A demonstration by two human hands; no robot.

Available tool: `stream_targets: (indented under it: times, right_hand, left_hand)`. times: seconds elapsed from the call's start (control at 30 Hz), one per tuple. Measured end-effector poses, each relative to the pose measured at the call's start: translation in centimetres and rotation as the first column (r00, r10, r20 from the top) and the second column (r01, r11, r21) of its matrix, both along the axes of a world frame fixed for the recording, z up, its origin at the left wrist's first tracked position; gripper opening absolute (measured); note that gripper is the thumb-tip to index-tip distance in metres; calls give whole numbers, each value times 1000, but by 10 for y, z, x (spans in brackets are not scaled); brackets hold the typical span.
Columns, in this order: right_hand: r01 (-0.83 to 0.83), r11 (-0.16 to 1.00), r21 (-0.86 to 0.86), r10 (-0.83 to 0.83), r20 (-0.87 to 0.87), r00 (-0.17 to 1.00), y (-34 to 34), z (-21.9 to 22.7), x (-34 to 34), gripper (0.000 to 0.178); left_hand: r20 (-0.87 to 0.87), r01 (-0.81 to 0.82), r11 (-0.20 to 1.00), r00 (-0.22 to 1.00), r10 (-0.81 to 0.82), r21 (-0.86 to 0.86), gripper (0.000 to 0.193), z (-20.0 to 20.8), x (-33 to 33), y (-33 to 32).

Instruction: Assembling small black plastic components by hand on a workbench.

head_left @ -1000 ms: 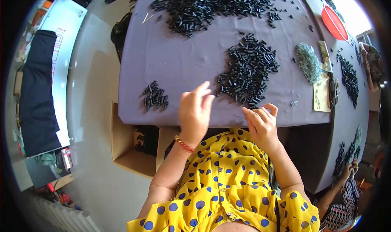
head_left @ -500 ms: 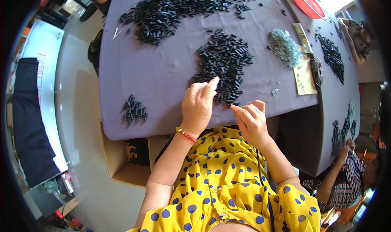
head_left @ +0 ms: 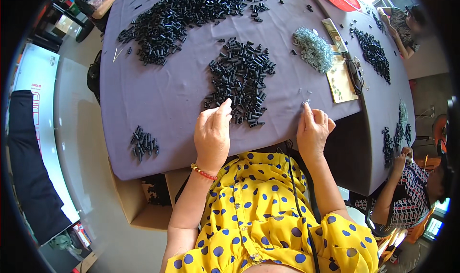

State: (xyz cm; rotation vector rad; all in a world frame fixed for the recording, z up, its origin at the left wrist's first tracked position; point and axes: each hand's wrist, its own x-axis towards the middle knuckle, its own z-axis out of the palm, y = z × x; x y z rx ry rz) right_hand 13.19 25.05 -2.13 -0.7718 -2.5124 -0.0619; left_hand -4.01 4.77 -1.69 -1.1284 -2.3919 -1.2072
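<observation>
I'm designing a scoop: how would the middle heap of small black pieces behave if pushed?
The middle heap of black pieces would probably spread, since its pieces lie loose. Some may roll, as many look cylindrical. Each is likely light, being small beside the left hand.

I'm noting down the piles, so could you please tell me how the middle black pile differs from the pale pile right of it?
Colour: the middle pile is black; the pale pile is greyish green. Size: the middle pile is larger than the pale pile. Pieces: the middle pile has short, chunky ones; the pale pile's look finer. Both are loose heaps on the tablecloth.
</observation>
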Motion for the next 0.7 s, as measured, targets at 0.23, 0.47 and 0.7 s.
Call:
stream_targets:
  times: [0.23, 0.47, 0.7]
  right_hand:
    - [-124, 989, -83, 118, -74, 990, -6, 3, 3, 30]
    - [100, 995, 11, -101, 60, 993, 17, -4, 0, 41]
    - [-69, 993, -99, 79, 102, 992, 0, -1, -6, 48]
  left_hand:
    - [2, 7, 1000, 1000, -7, 11, 42, 14, 7, -14]
    - [88, -37, 999, 995, 36, 2, 39, 15, 15, -23]
    - [97, -24, 1000, 995, 23, 7, 38, 15, 18, -21]
